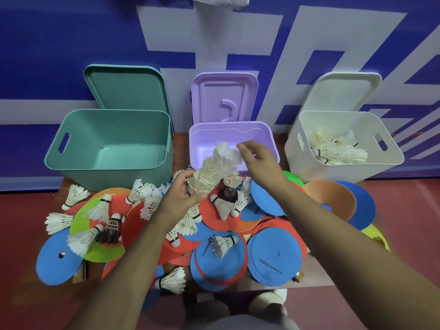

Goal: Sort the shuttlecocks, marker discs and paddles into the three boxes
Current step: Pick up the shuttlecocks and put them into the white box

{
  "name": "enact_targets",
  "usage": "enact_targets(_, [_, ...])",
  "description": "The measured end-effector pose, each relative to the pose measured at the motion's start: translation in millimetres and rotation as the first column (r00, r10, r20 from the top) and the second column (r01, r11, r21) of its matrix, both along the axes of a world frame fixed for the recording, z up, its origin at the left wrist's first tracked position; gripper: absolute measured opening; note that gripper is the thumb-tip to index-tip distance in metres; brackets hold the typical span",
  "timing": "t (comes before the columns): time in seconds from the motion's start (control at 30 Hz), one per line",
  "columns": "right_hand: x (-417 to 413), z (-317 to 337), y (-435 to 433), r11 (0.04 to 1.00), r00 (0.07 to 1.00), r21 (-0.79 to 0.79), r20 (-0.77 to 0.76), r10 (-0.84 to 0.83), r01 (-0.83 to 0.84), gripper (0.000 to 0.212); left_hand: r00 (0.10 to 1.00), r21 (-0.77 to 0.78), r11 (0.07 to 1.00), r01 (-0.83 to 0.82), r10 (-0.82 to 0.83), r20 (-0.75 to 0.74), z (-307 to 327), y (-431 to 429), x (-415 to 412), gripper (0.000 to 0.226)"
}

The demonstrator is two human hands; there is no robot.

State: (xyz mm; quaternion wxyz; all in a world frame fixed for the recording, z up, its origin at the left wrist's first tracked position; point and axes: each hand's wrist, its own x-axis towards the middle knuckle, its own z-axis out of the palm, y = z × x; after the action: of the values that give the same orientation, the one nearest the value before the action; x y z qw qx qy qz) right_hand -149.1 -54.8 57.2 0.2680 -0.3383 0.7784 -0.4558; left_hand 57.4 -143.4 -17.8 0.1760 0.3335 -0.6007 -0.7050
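Observation:
My left hand (181,198) grips the base of a nested stack of white shuttlecocks (214,172) held above the pile. My right hand (257,160) hovers at the stack's top feathers, fingers loosely spread, in front of the purple box (269,136). Loose shuttlecocks (76,196), blue paddles (273,258) and coloured marker discs (333,198) lie mixed on the low table. The white box (295,148) at the right holds several shuttlecocks. The green box (71,163) at the left shows a bare bottom, as does the purple box.
Each box's lid leans behind it against the blue and white wall: green lid (126,89), purple lid (223,96), white lid (342,91). Red floor surrounds the table. My knees and a shoe (281,294) show at the bottom edge.

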Motion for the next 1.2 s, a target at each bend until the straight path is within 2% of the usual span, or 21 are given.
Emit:
enact_targets(0.07, [-1,-16,6,0.993,0.992,0.029,0.057,-0.115,0.114,0.028,0.998,0.023,0.998,-0.058,0.058,-0.004,-1,-3,3,0.061])
enact_targets(0.1, [0,-27,12,0.99,0.998,0.124,-0.02,-0.059,0.061,0.025,0.997,0.021,0.997,-0.078,0.078,-0.004,-1,-4,5,0.06])
enact_targets(0.13, [2,-40,19,0.963,0.989,0.267,-0.125,0.08,-0.044,0.025,0.996,0.018,0.996,-0.093,0.093,-0.006,-1,-4,6,0.059])
enact_targets(0.2, [9,-71,32,0.801,0.886,0.544,-0.205,0.415,-0.249,0.044,0.993,0.026,0.993,-0.114,0.114,-0.013,-3,-4,9,0.058])
enact_targets(0.23, [13,-85,37,0.725,0.837,0.626,-0.203,0.509,-0.289,0.052,0.993,0.031,0.992,-0.119,0.119,-0.012,-4,-5,10,0.059])
enact_targets(0.3, [21,-110,40,0.693,0.802,0.669,-0.244,0.545,-0.268,0.058,0.992,0.035,0.992,-0.123,0.124,-0.01,-6,-5,13,0.061])
enact_targets(0.47, [29,-145,34,0.744,0.79,0.643,-0.354,0.501,-0.183,0.042,0.993,0.034,0.992,-0.121,0.121,-0.004,-11,-4,14,0.058])
enact_targets(0.6, [29,-134,27,0.823,0.793,0.546,-0.428,0.433,-0.155,0.021,0.99,0.055,0.989,-0.138,0.138,-0.007,-10,-4,14,0.059])
enact_targets(0.7, [11,-95,27,0.923,0.886,0.352,-0.365,0.286,-0.152,0.02,0.99,0.054,0.989,-0.14,0.141,-0.007,-8,-8,13,0.058])
enact_targets(0.8, [-24,-45,29,0.98,0.951,0.185,-0.287,0.119,-0.066,0.017,0.994,0.024,0.994,-0.105,0.106,-0.015,-3,-10,4,0.054])
enact_targets(0.97, [-82,20,28,0.998,0.956,-0.02,-0.287,-0.059,0.055,0.021,0.999,-0.017,0.999,-0.045,0.045,-0.003,6,-10,-32,0.058])
enact_targets(1.07, [-105,47,38,0.999,0.923,-0.02,-0.384,0.024,-0.034,0.029,0.999,-0.066,0.998,0.024,-0.022,0.024,11,-5,-57,0.059])
enact_targets(1.13, [-115,56,49,0.983,0.871,0.074,-0.457,0.183,-0.168,0.034,0.997,-0.091,0.993,0.078,-0.075,0.035,17,2,-76,0.056])
enact_targets(1.2, [-127,56,60,0.94,0.781,0.214,-0.524,0.341,-0.267,0.035,0.992,-0.127,0.984,0.124,-0.119,0.051,23,10,-96,0.054])
